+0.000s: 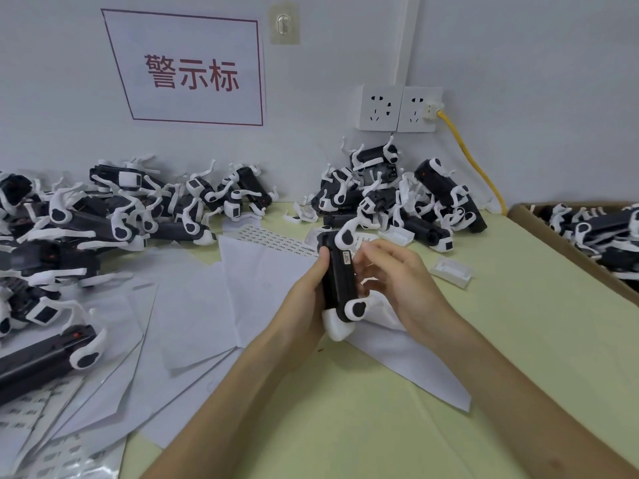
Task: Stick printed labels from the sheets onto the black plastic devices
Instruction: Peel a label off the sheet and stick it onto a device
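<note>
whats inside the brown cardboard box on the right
A pile of black plastic devices with white parts lies in the brown cardboard box. The pile covers the box floor and anything lower down, and the picture edge cuts off the box's right side.

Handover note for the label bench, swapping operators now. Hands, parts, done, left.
Left hand grips the device above the table. Right hand holds its other side, fingers on the label.
Label sheet lies behind the hands, more sheets near left. Device piles left and back; more in the box, right.
Done: this label looks nearly on. Which piles are labelled, cannot tell.
Left: press it flat, set the device down, take the next.
</note>
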A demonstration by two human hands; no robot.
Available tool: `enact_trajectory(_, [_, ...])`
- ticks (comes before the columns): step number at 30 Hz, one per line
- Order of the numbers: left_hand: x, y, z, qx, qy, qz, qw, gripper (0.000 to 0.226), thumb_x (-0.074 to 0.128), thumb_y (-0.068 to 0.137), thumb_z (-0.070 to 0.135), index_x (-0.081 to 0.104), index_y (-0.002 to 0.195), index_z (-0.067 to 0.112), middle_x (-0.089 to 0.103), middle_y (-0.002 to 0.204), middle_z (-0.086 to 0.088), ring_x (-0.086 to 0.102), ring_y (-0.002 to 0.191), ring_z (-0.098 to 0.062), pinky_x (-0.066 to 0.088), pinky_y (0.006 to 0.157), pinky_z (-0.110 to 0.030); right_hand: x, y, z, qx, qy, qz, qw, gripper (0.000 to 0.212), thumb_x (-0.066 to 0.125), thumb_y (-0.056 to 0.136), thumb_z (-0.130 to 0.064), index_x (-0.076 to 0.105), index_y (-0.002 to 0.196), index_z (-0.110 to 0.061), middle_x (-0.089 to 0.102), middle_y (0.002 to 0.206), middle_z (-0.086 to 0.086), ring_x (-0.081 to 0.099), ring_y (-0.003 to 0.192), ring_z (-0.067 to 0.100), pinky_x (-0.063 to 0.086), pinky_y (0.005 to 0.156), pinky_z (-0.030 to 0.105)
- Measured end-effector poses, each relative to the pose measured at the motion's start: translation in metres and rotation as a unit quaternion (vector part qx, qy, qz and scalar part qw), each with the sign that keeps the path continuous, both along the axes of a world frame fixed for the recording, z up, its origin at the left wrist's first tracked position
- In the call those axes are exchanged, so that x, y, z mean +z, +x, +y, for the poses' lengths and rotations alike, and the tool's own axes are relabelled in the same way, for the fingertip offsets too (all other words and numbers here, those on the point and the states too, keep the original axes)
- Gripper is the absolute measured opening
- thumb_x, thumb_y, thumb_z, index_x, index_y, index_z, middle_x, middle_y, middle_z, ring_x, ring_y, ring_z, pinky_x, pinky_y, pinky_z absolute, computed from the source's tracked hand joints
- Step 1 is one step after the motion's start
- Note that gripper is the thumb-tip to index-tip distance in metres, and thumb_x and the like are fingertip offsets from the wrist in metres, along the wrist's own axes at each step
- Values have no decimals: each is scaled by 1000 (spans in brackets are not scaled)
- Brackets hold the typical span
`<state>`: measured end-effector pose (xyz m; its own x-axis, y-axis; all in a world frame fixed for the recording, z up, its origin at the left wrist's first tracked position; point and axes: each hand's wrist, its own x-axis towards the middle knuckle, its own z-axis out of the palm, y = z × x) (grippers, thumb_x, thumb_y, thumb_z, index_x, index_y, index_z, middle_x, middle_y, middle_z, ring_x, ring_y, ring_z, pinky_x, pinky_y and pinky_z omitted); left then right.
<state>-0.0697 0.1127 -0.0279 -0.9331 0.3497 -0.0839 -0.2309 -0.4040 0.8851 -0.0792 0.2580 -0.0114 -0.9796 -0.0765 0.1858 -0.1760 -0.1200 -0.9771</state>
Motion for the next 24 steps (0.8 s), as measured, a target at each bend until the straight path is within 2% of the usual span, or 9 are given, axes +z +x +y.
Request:
enact_trajectory(3, [3, 0, 0, 6, 31, -24, 999, 56, 39, 104, 54, 65, 114, 5, 65, 84, -8, 62, 77, -21, 48, 78, -35, 3, 2, 1, -11, 25, 18, 999, 25, 56, 101, -16, 65, 81, -5, 62, 75, 4, 57, 69, 15, 44, 62, 23])
enact_trajectory(8, [4, 0, -2, 15, 47, -20, 999, 51, 39, 104, 52, 69, 108, 11, 69, 82, -6, 65, 76, -21, 50, 79, -35, 2, 6, -2, 1, 85, 58, 995, 22, 66, 96, -19, 63, 80, -5, 58, 68, 3, 53, 62, 15, 44, 60, 23])
enact_trajectory(10, [2, 0, -3, 15, 43, -15, 999, 53, 43, 102, 54, 70, 113, 9, 69, 94, -11, 66, 87, -24, 52, 87, -37, 1, 6, -4, -10, 110, 73, 991, 27, 68, 95, -20, 61, 77, -2, 55, 63, 0, 51, 57, 14, 43, 59, 24])
enact_trajectory(12, [-3, 0, -3, 11, 16, 6, 1000, 58, 46, 100, 57, 70, 123, 9, 68, 117, -20, 64, 111, -36, 46, 110, -49, -1, 6, -5, -25, 140, 88, 986, 32, 70, 95, -23, 57, 74, -2, 52, 59, -1, 48, 56, 16, 41, 60, 31])
enact_trajectory(14, [-7, 0, -2, 6, -26, 40, 999, 56, 46, 99, 62, 76, 118, 18, 70, 123, -17, 65, 119, -33, 40, 116, -51, -2, 6, -5, -31, 167, 100, 980, 38, 68, 96, -25, 52, 75, 2, 48, 59, 2, 46, 57, 19, 38, 61, 37])
enact_trajectory(16, [-7, 1, -1, 0, -56, 65, 996, 55, 44, 98, 65, 80, 99, 24, 76, 105, -7, 71, 100, -21, 53, 103, -40, -2, 6, -2, -7, 164, 104, 981, 40, 65, 99, -22, 49, 80, 9, 45, 60, 7, 44, 54, 19, 37, 55, 35])
enact_trajectory(18, [-6, 1, -2, -3, -58, 75, 995, 56, 41, 100, 64, 79, 91, 23, 74, 91, -7, 71, 86, -18, 58, 82, -29, 0, 6, 0, 30, 142, 100, 984, 40, 65, 97, -23, 49, 83, 11, 43, 58, 8, 42, 48, 17, 36, 46, 29])
enact_trajectory(19, [-6, 0, -2, -5, -54, 80, 995, 58, 40, 100, 63, 78, 91, 20, 74, 90, -10, 71, 84, -20, 58, 78, -28, 1, 6, 0, 41, 132, 98, 985, 41, 64, 94, -25, 49, 84, 11, 42, 57, 8, 41, 47, 17, 35, 44, 27])
enact_trajectory(24, [-6, 2, -1, -3, -63, 114, 991, 65, 34, 105, 57, 73, 91, 7, 71, 90, -17, 69, 86, -24, 56, 83, -31, -1, 3, 1, 67, 117, 103, 986, 42, 59, 89, -27, 46, 81, 12, 46, 57, 7, 41, 51, 26, 37, 45, 26])
